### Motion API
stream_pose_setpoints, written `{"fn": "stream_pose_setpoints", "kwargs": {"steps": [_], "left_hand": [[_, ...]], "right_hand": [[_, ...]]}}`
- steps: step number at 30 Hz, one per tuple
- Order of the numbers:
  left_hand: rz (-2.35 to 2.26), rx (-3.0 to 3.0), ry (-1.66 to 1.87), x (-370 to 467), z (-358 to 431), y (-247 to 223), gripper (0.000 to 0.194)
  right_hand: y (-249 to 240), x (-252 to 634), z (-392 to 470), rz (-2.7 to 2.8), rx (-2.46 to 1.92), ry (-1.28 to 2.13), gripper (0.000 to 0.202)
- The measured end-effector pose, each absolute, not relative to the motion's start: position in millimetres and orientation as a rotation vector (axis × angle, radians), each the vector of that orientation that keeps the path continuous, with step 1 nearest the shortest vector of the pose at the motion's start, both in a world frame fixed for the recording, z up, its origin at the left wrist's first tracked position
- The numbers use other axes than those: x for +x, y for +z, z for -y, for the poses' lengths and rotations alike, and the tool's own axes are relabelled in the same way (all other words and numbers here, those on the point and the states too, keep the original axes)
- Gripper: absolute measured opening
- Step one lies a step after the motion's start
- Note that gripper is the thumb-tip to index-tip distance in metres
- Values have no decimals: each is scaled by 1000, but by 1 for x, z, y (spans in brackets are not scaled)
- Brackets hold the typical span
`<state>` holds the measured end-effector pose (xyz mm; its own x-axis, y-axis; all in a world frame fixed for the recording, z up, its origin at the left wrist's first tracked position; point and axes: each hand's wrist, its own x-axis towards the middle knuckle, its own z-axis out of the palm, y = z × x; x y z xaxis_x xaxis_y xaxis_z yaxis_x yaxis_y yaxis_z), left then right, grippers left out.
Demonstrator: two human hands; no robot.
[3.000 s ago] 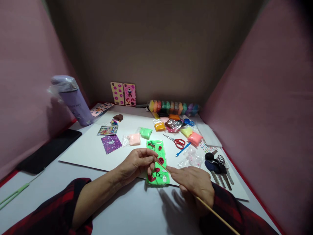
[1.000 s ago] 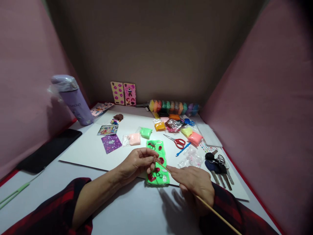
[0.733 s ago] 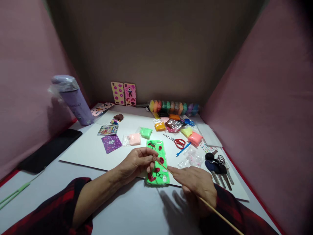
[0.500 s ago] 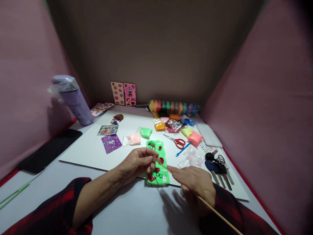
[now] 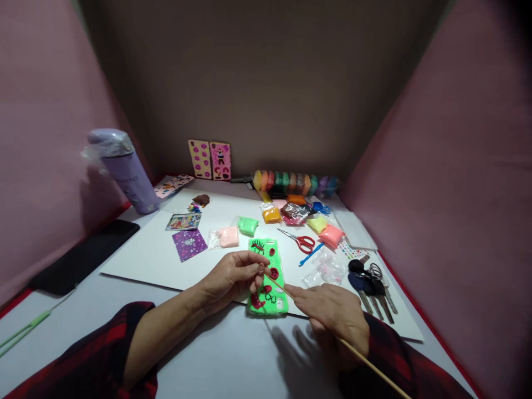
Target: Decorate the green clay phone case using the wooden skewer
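Observation:
Pinched in the fingertips of my left hand (image 5: 233,274) is a small lump of brown clay (image 5: 261,269). My right hand (image 5: 332,310) grips a long thin wooden stick (image 5: 369,363), whose tip points at the clay; whether it touches cannot be made out. Under my left fingers lies a phone case covered in bright green clay (image 5: 254,305), decorated with dark red and black clay shapes. Its left middle part is hidden by my fingers.
Red-handled scissors (image 5: 305,243), a blue modelling tool (image 5: 311,255), and bags of coloured clay (image 5: 331,235) lie beyond my hands. Keys (image 5: 372,285) are at right. A purple bottle (image 5: 133,177) and a black phone (image 5: 83,255) stand or lie at left.
My right hand and the stick have shifted slightly right and down, and the stick's tip has drawn back a little from the clay. My left hand stays in place.

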<state>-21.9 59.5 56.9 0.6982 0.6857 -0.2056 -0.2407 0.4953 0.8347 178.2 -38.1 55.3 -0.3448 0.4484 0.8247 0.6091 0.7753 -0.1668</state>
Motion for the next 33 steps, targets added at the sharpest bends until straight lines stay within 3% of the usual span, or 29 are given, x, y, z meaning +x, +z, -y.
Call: {"fn": "stream_pose_setpoints", "kwargs": {"steps": [33], "left_hand": [[-530, 853, 567, -22, -58, 57, 18]], "right_hand": [[54, 175, 37, 1938, -828, -217, 29]]}}
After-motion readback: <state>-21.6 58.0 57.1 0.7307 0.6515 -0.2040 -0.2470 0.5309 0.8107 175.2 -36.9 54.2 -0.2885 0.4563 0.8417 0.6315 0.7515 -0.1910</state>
